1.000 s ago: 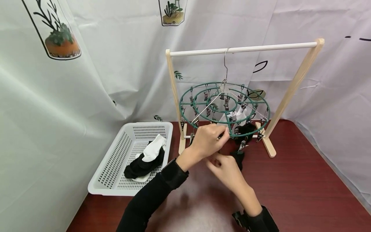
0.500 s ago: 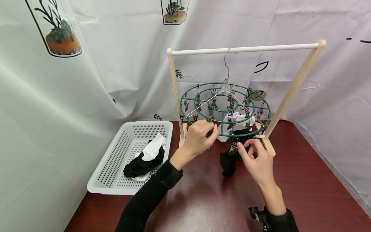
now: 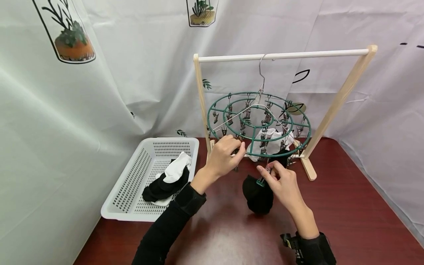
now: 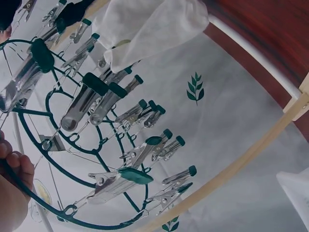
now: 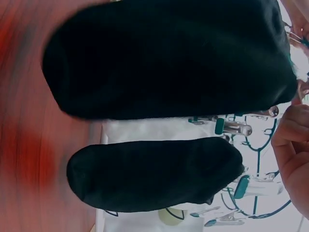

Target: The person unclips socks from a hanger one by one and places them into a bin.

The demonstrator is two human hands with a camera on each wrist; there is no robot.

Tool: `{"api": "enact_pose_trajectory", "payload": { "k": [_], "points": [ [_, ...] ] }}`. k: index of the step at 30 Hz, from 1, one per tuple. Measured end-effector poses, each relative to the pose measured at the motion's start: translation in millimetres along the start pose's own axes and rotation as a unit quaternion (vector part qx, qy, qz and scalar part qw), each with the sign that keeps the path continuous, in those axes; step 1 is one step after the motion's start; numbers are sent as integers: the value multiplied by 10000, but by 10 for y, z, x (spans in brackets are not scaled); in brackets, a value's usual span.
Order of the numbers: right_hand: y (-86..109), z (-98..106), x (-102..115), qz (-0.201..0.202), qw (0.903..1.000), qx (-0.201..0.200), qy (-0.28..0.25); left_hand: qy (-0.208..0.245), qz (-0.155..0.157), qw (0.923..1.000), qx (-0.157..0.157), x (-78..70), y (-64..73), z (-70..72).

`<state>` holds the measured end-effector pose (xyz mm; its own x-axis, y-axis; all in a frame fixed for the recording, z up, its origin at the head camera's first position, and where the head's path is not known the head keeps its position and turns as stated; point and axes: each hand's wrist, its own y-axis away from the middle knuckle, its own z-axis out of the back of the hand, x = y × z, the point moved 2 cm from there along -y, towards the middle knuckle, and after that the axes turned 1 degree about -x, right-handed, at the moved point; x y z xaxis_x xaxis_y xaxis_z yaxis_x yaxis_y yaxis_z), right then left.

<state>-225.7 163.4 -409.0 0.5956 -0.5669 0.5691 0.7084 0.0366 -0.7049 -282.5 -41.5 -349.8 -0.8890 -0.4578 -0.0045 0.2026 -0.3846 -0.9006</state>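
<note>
A green round sock hanger (image 3: 253, 139) with metal clips hangs by its hook. My left hand (image 3: 225, 156) grips the near left part of its outer ring, fingers curled round it in the left wrist view. At the near edge, my right hand (image 3: 285, 184) pinches a metal clip (image 3: 261, 182) with green tips. From that clip hangs a black sock (image 3: 260, 200), large in the right wrist view. Behind it hangs another black sock (image 5: 154, 174). A white sock (image 4: 149, 29) hangs farther back on the hanger.
A wooden stand (image 3: 341, 94) with a white top rod (image 3: 311, 55) carries the hanger on the dark red table (image 3: 364, 213). At left stands a white perforated basket (image 3: 110, 208), holding a white sock (image 3: 177, 168) and black socks (image 3: 162, 189). A printed curtain (image 3: 139, 66) hangs behind.
The left hand has moved slightly left and the hanger has turned with it. The right hand moved right, then back left onto the clip; the black sock now hangs nearer the front.
</note>
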Motion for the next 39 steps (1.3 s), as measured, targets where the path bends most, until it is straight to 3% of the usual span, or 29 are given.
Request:
{"api": "enact_pose_trajectory", "payload": {
  "k": [7,13,16,20,23,24,26,28,29,31,33,35,36,38,39],
  "points": [
    [11,-7,-23,50,9998,-170,-100,-5,88,9999,-136,-55,55,-8],
    [36,-26,-54,138,9990,-370,-190,105,-4,9974,-707,-137,146,-29],
    [42,-32,-63,141,9984,-456,-300,123,-301,9927,-1160,-204,223,-51],
    [54,-35,-68,90,9981,-485,-371,30,-1122,9783,-1739,-328,384,-89],
    [63,-38,-69,13,9983,-426,-395,109,-1439,9746,-1712,-409,537,-130],
    [65,-39,-72,-20,9983,-414,-409,240,-1327,9789,-1538,-425,582,-146],
    [66,-38,-69,-89,9981,-379,-472,608,-700,9901,-1055,-438,658,-185],
    [68,-42,-69,-126,9979,-333,-542,1015,286,9932,-503,-438,714,-223],
    [70,-45,-68,-133,9978,-307,-574,1243,819,9886,-229,-436,737,-242],
    [76,-54,-71,-134,9977,-254,-621,1762,1844,9665,282,-434,772,-278],
    [82,-64,-71,-115,9975,-214,-658,2338,2702,9313,708,-441,794,-308],
    [88,-75,-74,-98,9973,-196,-699,3137,3422,8798,1019,-445,810,-345],
    [91,-81,-79,-92,9972,-196,-715,3557,3723,8502,1098,-447,816,-362],
    [95,-89,-77,-75,9970,-187,-745,4214,4166,7974,1140,-445,827,-386],
    [98,-93,-81,-66,9970,-194,-744,4459,4335,7750,1122,-442,832,-393]
  ]
}}
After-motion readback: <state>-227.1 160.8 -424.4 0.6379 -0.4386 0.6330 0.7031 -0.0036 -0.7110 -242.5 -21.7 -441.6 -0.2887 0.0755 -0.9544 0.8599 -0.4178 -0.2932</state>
